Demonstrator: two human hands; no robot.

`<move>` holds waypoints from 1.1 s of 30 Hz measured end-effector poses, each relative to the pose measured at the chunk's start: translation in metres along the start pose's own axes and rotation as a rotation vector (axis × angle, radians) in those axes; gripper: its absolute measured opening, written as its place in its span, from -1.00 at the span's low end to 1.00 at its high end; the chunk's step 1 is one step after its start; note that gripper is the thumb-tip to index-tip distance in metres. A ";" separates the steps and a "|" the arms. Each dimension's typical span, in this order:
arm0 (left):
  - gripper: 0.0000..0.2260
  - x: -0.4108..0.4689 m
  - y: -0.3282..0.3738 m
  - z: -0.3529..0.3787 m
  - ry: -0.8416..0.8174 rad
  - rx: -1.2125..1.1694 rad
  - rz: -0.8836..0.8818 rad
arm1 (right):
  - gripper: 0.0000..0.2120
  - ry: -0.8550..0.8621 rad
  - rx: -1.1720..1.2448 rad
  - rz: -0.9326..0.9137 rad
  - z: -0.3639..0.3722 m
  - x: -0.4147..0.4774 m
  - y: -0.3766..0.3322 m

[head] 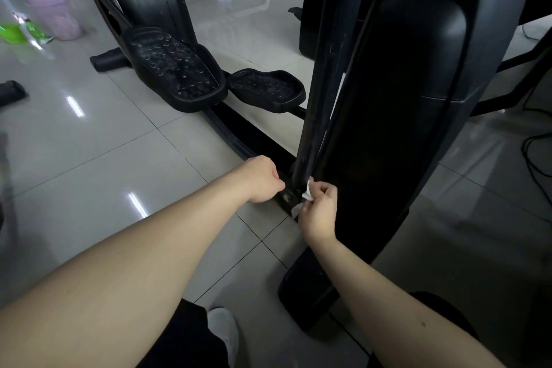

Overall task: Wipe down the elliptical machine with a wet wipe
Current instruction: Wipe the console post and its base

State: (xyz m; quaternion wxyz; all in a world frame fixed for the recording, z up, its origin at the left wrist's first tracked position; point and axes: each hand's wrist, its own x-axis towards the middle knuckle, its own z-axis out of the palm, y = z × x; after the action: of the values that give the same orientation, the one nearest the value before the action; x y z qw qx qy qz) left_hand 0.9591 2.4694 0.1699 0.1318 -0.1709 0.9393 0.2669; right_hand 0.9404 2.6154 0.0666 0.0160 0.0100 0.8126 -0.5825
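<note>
The floor tiles (119, 134) are glossy and mirror-smooth. The elliptical machine (373, 158) has a smooth, satin black plastic housing (418, 54), rough studded pedals (176, 69) and a scuffed upright post (325, 84), probably painted metal. The wet wipe (307, 195) looks like soft, crumpled white cloth.

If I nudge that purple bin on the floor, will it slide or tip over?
Probably slides: the purple bin stands upright on the glossy tile floor. It looks like thin plastic, so likely light. A high push might tip it.

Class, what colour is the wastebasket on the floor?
The wastebasket is pale purple; head view.
</note>
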 end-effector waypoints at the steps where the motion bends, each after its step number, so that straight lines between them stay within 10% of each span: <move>1: -0.77 0.000 0.000 0.001 -0.017 0.011 0.003 | -0.96 -0.001 0.001 0.009 0.000 -0.001 0.001; 8: -0.91 0.010 -0.009 0.005 -0.130 0.034 0.043 | -0.71 -0.114 0.183 0.106 -0.026 -0.005 0.000; 14: -0.58 0.008 -0.012 0.007 -0.297 -0.210 0.095 | -0.71 -0.305 0.597 0.219 -0.025 -0.010 -0.020; 19: -0.86 0.010 -0.008 0.013 -0.047 -0.308 0.102 | -0.56 -0.526 0.714 0.177 -0.027 -0.014 -0.023; 26: -0.87 0.019 0.003 0.012 0.242 -0.341 0.017 | -0.83 -0.038 0.617 0.338 -0.041 -0.002 -0.018; 33: -0.68 0.022 0.024 0.024 0.312 -0.587 0.006 | -0.81 -0.028 0.627 0.361 -0.055 0.003 -0.015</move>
State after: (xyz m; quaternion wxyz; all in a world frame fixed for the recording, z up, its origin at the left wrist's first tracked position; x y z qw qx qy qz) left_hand 0.9331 2.4960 0.1538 -0.0692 -0.2374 0.8316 0.4973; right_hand 0.9364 2.6628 0.0980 0.1260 0.1495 0.5792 -0.7914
